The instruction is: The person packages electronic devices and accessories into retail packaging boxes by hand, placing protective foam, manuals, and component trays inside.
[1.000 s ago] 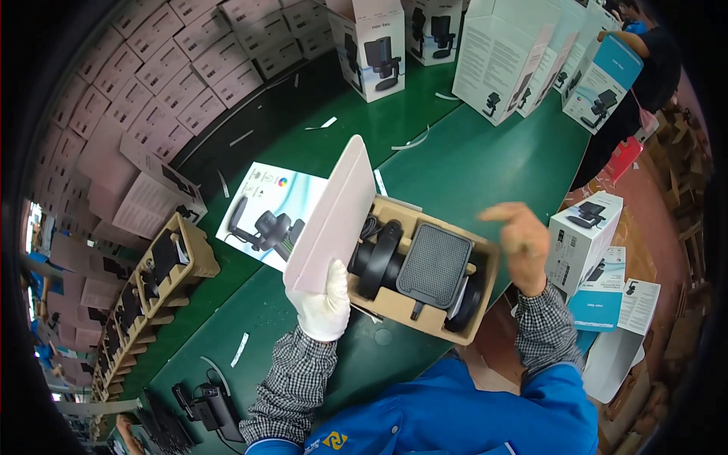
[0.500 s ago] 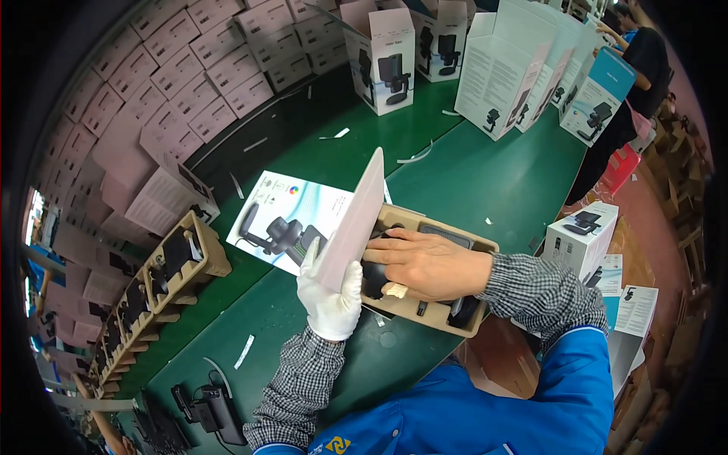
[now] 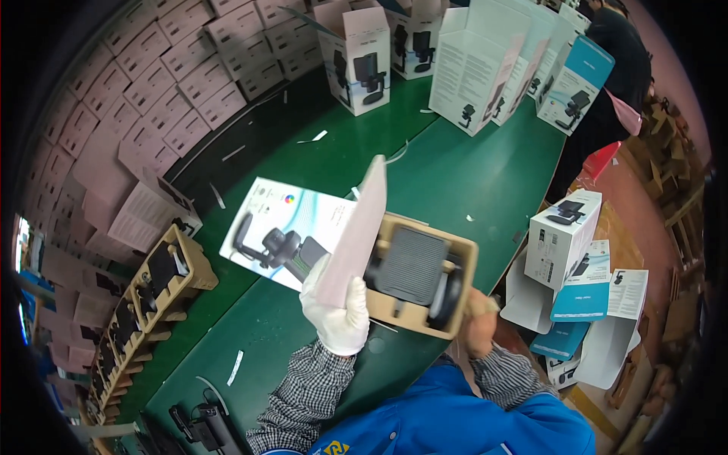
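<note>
My left hand (image 3: pixel 337 311), in a white glove, is closed around the open end of a white printed box (image 3: pixel 299 220), with the thumb at a raised pale flap (image 3: pixel 356 235). The box lies on its side and pictures a microphone. A brown moulded-pulp tray (image 3: pixel 464 265) sits at the box's open end, its left end hidden behind the flap. In the tray lie a ribbed dark microphone body (image 3: pixel 413 264) and a round black part (image 3: pixel 447 292). My bare right hand (image 3: pixel 481 326) is against the tray's right end, its fingers blurred and partly hidden.
Filled pulp trays (image 3: pixel 152 284) line the left side. Open upright boxes (image 3: pixel 356 64) stand at the back, beside stacked cartons (image 3: pixel 159 76). Black microphones (image 3: pixel 201 425) lie at the lower left. More boxes (image 3: pixel 565 235) are piled at right; a person in dark clothes (image 3: pixel 618 53) stands far right.
My right hand has moved from atop the tray's contents to its right end, exposing the ribbed microphone body. My left hand still holds the box at the flap.
</note>
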Demonstrator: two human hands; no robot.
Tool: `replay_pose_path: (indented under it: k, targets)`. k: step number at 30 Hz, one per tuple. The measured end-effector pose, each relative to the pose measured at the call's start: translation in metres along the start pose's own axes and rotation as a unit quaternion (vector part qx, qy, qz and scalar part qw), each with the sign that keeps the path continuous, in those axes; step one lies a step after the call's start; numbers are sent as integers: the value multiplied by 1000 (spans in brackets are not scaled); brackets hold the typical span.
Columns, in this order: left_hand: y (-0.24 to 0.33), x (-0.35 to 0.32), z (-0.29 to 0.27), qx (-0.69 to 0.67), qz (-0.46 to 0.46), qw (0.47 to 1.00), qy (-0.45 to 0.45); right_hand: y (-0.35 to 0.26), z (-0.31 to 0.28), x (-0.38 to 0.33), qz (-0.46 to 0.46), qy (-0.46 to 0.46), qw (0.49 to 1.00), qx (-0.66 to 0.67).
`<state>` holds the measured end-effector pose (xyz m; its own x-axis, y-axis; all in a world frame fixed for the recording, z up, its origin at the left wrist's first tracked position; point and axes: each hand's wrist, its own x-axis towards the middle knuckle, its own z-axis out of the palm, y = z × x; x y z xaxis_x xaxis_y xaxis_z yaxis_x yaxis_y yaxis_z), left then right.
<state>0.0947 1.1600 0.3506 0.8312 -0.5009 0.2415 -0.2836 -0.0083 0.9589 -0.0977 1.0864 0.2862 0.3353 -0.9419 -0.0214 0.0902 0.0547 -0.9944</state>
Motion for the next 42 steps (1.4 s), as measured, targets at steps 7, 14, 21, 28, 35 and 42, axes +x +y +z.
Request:
replay_pose_path:
  k: [7, 14, 21, 28, 35, 42]
  targets:
    - [-53, -34, 26, -30, -21, 999, -15, 32, 75, 50, 181, -287, 917, 207]
    - [-59, -2, 20, 238, 229, 933, -143, 22, 22, 82, 210, -236, 946, -74]
    - [-61, -27, 51, 382, 260, 854, -240, -34, -44, 101, 6, -129, 933, -335]
    - [-59, -38, 63, 392, 272, 849, -224, -60, -39, 125, -54, -282, 727, -624]
    - [-57, -36, 62, 395, 268, 848, -228, -60, -29, 135, -28, -335, 666, -666]
    - [-65, -37, 59, 408, 289, 832, -241, -33, -40, 141, 24, -380, 748, -544]
